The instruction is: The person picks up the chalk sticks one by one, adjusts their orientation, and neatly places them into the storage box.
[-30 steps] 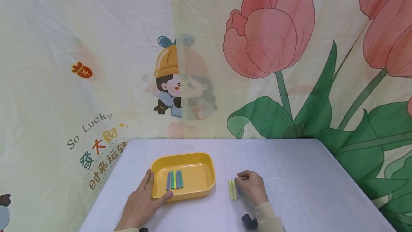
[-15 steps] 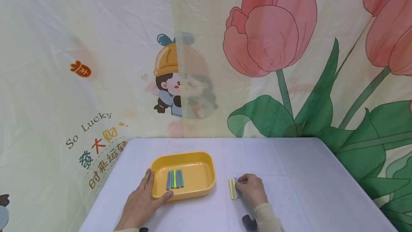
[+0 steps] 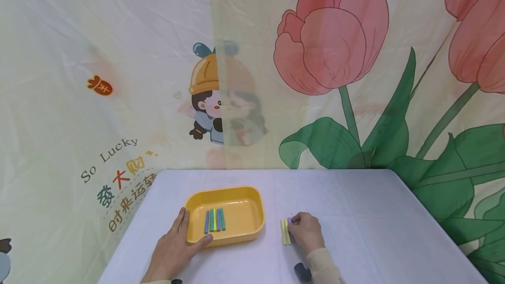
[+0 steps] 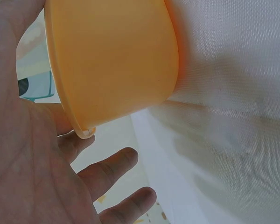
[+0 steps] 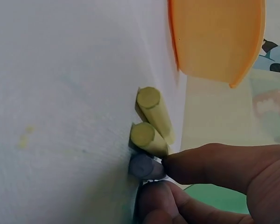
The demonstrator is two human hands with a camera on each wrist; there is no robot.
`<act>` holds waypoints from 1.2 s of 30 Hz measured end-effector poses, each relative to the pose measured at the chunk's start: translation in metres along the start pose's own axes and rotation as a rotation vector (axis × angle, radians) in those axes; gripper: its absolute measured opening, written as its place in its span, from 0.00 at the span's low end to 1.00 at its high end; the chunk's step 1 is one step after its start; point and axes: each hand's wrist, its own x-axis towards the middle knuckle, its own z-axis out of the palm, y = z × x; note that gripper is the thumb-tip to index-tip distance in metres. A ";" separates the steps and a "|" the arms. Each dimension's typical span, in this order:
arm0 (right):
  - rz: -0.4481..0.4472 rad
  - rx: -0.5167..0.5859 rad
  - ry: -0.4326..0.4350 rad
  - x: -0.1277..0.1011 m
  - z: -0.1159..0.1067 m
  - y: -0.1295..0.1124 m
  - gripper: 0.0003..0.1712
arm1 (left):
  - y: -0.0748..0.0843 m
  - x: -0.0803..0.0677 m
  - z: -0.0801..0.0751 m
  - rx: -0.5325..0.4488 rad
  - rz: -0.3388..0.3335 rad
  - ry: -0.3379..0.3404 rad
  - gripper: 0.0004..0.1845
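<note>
My left hand [image 3: 171,242] rests on the left near corner of a yellow tray [image 3: 244,218], thumb on the near rim and fingers along the left side. In the left wrist view, the fingers [image 4: 109,172] are spread and fairly straight beside the tray wall [image 4: 116,51]. Several chalk sticks [image 3: 215,220], purple, green and yellow, lie in a row in the tray. Right of it, my right hand [image 3: 307,231] pinches a purple chalk [image 5: 142,166] between thumb and fingers, next to two yellow chalks [image 5: 149,98] on the cloth. The hand partly covers the purple chalk.
A white cloth [image 3: 363,240] covers the table. Behind it hangs a printed curtain [image 3: 244,157] with tulips and cartoon figures. A dark object [image 3: 303,271] sits by the right sleeve. Faint yellow marks [image 5: 24,136] show on the cloth.
My right hand has shifted slightly toward the near side, and more of the purple chalk's far end shows. The left hand, tray and other chalks have stayed in place.
</note>
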 end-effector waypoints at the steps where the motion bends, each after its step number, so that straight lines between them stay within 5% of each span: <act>1: 0.005 -0.004 0.002 0.000 0.000 -0.001 0.12 | 0.000 0.000 0.000 0.002 -0.001 -0.001 0.68; 36: -0.043 -0.029 0.048 0.016 0.001 -0.009 0.09 | 0.004 0.000 -0.001 0.019 0.001 0.020 0.68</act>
